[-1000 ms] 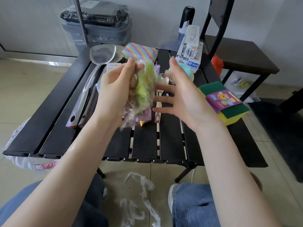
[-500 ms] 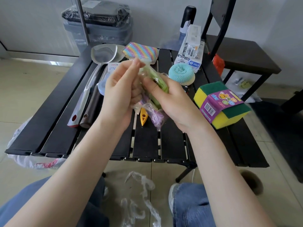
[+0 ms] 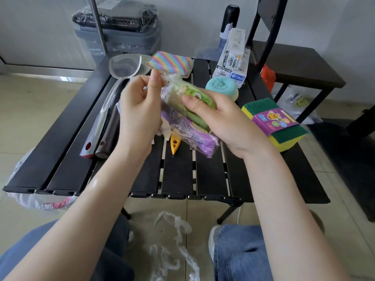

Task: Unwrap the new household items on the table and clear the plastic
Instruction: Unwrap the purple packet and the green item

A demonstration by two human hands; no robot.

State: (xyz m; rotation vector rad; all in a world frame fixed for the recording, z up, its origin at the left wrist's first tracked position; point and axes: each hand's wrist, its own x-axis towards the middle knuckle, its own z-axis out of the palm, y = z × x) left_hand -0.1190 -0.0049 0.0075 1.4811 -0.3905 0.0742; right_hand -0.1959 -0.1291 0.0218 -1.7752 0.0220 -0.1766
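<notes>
Wrapped bundle (image 3: 188,116): green and purple rolls in clear plastic, held in the air above the middle of the slatted table (image 3: 67,159), tilted with its far end higher.
Slatted table: black, the landmark for all that follows.
Trash bin (image 3: 119,31): beyond the table's far left corner, lined with a black bag.
Chair (image 3: 300,63): beside the table's far right corner.
Loose plastic (image 3: 174,246): on the floor in front of the table's near edge, between the person's knees.
Spatula (image 3: 113,92): on the table's left slats, blade at the far edge.
Sponge pack (image 3: 276,124): yellow and green, on the table's right side.
Striped sponge (image 3: 171,63): at the table's far edge, centre.
Right hand (image 3: 223,122): fingers curled round the bundle, thumb on its green roll.
Left hand (image 3: 140,110): thumb and fingers pinch the plastic at the bundle's far end.
Teal scrubber (image 3: 221,86): just behind the right hand.
Yellow clip (image 3: 175,144): on the table's centre slats, under the bundle.
</notes>
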